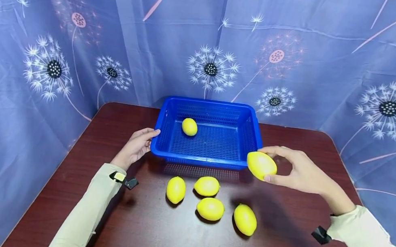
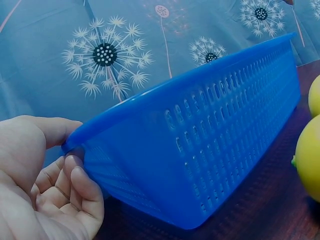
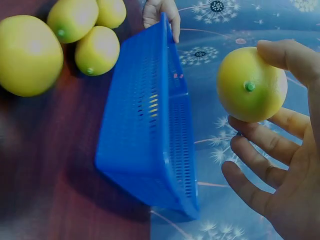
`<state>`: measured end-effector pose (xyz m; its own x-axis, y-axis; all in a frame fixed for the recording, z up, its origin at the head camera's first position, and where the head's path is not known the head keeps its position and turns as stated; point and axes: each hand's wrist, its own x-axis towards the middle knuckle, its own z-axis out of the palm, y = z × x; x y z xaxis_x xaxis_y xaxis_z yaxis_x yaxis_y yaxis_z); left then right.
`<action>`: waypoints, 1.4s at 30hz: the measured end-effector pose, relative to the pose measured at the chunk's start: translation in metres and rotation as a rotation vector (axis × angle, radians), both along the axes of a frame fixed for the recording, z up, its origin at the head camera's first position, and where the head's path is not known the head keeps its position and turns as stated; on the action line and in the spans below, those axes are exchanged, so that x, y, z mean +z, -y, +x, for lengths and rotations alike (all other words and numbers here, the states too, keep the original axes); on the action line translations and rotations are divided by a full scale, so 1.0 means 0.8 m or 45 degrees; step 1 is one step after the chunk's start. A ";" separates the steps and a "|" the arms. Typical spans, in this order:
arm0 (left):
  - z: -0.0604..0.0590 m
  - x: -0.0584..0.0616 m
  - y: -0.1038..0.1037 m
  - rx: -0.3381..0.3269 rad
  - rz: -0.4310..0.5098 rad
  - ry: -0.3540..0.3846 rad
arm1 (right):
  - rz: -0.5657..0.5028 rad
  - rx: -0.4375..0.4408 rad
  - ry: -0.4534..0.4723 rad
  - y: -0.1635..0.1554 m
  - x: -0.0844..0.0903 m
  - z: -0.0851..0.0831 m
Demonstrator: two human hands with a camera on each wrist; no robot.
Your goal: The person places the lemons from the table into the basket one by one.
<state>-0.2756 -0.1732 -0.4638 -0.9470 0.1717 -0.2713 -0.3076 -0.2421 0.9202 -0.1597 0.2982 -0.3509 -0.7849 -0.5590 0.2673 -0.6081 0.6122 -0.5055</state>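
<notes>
A blue mesh basket [image 1: 197,159] stands mid-table with one yellow lemon [image 1: 189,126] inside, near its back left. My left hand [image 1: 150,138] grips the basket's front-left corner; the left wrist view shows the thumb over the rim and the fingers [image 2: 80,190] curled against the wall [image 2: 210,150]. My right hand [image 1: 264,164] pinches another lemon [image 1: 261,165] in the air by the basket's front-right corner. In the right wrist view that lemon [image 3: 251,84] sits between thumb and fingers [image 3: 260,137], beside the basket [image 3: 150,125].
Several more lemons lie on the dark wooden table [image 1: 117,220] just in front of the basket, among them one at the left [image 1: 175,189] and one at the right [image 1: 245,219]. A blue dandelion-print cloth [image 1: 301,49] hangs close behind and at both sides.
</notes>
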 end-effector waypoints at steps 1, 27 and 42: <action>0.000 0.000 0.000 -0.001 0.001 0.000 | 0.004 0.008 -0.006 0.002 0.004 -0.003; 0.002 -0.001 0.001 -0.007 -0.024 -0.040 | 0.105 0.147 0.248 0.053 0.049 -0.134; 0.002 0.001 0.001 -0.022 -0.057 -0.060 | 0.164 0.088 0.364 0.090 0.027 -0.217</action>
